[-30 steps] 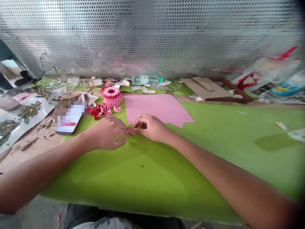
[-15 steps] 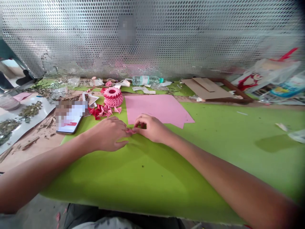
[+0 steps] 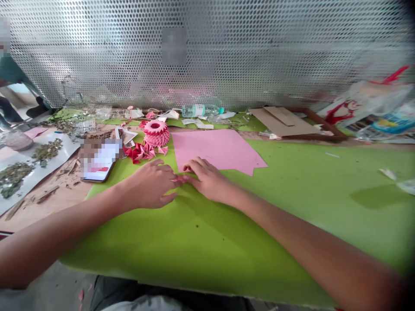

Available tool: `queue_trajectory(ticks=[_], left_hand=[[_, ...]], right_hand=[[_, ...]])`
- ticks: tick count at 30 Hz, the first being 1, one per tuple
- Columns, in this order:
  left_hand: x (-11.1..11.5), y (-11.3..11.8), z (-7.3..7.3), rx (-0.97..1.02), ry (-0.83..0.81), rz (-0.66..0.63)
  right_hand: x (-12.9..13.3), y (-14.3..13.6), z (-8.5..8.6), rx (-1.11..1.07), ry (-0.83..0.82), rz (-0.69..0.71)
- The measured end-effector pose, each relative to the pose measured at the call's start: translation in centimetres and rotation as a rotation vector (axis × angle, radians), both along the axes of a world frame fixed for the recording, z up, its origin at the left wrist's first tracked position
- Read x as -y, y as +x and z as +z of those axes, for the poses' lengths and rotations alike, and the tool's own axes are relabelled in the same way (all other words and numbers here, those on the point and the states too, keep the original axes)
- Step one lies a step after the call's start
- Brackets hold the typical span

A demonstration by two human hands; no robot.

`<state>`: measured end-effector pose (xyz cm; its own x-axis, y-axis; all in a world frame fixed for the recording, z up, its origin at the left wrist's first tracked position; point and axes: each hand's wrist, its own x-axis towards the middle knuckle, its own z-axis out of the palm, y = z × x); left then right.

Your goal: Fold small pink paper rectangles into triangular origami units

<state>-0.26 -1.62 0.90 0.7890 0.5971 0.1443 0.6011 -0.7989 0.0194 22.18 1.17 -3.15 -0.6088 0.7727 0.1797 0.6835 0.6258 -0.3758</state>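
Note:
A small pink folded paper piece (image 3: 179,179) lies on the green tabletop between my two hands. My left hand (image 3: 151,185) presses its fingertips on the piece's left part, thumb apart below. On the right end, my right hand (image 3: 207,179) has its thumb and curled fingers at the paper. Just beyond them lies a large pink sheet (image 3: 214,149) with a notched lower edge. A ringed pink paper form (image 3: 157,134) stands behind my left hand, with several red and pink folded triangles (image 3: 139,152) in front of it.
At the left lie a phone (image 3: 103,160) and dried plant bits on a white sheet (image 3: 65,155). Along the mesh wall are a plastic bottle (image 3: 201,110), brown cardboard (image 3: 282,123) and plastic bags (image 3: 372,103). Part of a person (image 3: 13,69) shows at far left.
The view has shifted slightly, so things sit a little lower and further right. My right hand's fingers and thumb have moved slightly at the small paper piece.

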Motion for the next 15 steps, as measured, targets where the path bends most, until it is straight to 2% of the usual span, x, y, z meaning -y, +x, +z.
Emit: queue_trajectory(ticks=[4,9,15], left_hand=[[-0.3,0.0,-0.2,-0.008,-0.007,-0.008],[-1.7,0.0,-1.3,0.075,-0.029,-0.036],[-2.8,0.0,-2.5,0.153,-0.026,0.051]], right_hand=[[0.3,0.1,-0.1,0.023,0.098,0.027],[0.5,0.2,-0.1,0.073,0.147,0.050],[0.8,-0.5,0.9,0.113,0.150,0.005]])
